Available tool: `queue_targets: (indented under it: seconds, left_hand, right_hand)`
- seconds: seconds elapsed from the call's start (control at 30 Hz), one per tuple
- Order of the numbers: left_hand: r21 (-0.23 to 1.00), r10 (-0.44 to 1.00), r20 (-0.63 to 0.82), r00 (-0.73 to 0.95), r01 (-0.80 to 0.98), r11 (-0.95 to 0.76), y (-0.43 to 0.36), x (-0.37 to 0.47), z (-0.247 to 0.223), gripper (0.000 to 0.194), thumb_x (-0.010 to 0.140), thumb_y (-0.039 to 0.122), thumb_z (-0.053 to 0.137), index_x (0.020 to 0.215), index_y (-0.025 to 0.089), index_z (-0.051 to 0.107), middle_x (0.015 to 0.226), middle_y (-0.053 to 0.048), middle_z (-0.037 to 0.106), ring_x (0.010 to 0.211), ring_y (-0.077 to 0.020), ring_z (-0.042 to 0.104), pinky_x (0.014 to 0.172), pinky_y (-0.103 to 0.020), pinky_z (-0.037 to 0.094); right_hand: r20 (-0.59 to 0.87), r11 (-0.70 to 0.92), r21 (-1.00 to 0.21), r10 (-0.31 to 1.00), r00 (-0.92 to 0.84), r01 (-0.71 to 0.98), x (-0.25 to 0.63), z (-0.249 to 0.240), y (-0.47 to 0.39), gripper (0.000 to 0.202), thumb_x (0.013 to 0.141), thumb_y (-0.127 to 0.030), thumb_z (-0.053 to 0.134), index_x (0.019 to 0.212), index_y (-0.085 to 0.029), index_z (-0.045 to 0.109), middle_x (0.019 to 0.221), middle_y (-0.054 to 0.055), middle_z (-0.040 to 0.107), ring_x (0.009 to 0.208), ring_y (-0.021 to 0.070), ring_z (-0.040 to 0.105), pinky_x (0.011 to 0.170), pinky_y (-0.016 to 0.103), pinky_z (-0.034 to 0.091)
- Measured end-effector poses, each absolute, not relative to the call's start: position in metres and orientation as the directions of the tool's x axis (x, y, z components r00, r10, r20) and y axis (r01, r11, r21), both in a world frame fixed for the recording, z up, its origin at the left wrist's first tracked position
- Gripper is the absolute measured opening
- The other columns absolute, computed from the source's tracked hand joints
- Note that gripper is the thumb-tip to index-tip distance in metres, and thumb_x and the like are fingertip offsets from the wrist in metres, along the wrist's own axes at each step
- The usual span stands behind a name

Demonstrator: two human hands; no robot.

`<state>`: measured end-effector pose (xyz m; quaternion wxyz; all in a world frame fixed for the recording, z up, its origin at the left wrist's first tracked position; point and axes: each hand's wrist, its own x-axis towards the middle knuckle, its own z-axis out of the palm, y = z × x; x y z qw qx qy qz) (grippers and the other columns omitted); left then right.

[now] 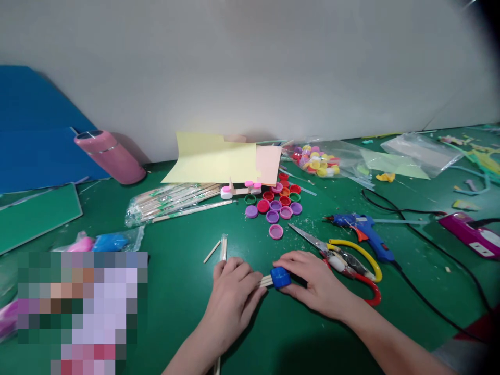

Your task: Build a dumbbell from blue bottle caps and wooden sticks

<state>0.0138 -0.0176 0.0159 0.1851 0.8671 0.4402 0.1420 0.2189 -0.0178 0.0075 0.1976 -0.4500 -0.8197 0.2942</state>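
My left hand (234, 291) is closed around thin wooden sticks (266, 281), whose ends point right. At those ends sit blue bottle caps (280, 277), pinched between the thumb and fingers of my right hand (318, 284). Whether the sticks are fixed to the caps I cannot tell. More sticks (224, 247) lie beyond my left hand, one short loose stick (212, 251) beside them. Past my hands is a cluster of coloured bottle caps (275, 232), with a small stick-and-cap construction (240, 191) behind. Scissors (336, 255) with yellow and red handles lie just beyond my right hand.
On the right are a blue glue gun (363, 229), its black cable and a purple power strip (471, 234). Bagged chopsticks (175, 200), paper sheets (214, 161) and a bag of caps (316, 159) line the back. A pink flask (111, 156) stands left; a pixelated patch covers the lower left.
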Motion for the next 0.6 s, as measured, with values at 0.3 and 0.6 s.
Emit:
queue_targets:
  seconds: [0.3,0.6]
  left_hand:
    - [0.462,0.815,0.113,0.568,0.697,-0.549,-0.0185,0.0124,0.0107,0.017,0.084,0.022,0.043,0.082,0.020,0.060,0.074,-0.004,0.057,0.078,-0.0211,0.046,0.070,-0.038,0.033]
    - [0.465,0.819,0.116,0.562,0.698,-0.545,-0.0183,0.0129,0.0099,0.017,0.084,0.022,0.043,0.082,0.020,0.060,0.072,-0.003,0.056,0.077,-0.0207,0.047,0.070,-0.038,0.033]
  right_hand:
    - [0.064,0.432,-0.653,0.850,-0.523,0.622,0.2167,0.0089,-0.0180,0.030,0.081,-0.029,0.054,0.110,-0.023,0.054,0.108,0.005,0.057,0.097,0.0205,0.051,0.084,0.033,0.038]
    - [0.079,0.448,-0.640,0.847,-0.526,0.625,0.2169,0.0091,-0.0183,0.030,0.082,-0.029,0.053,0.111,-0.023,0.054,0.108,0.006,0.056,0.097,0.0206,0.051,0.084,0.034,0.038]
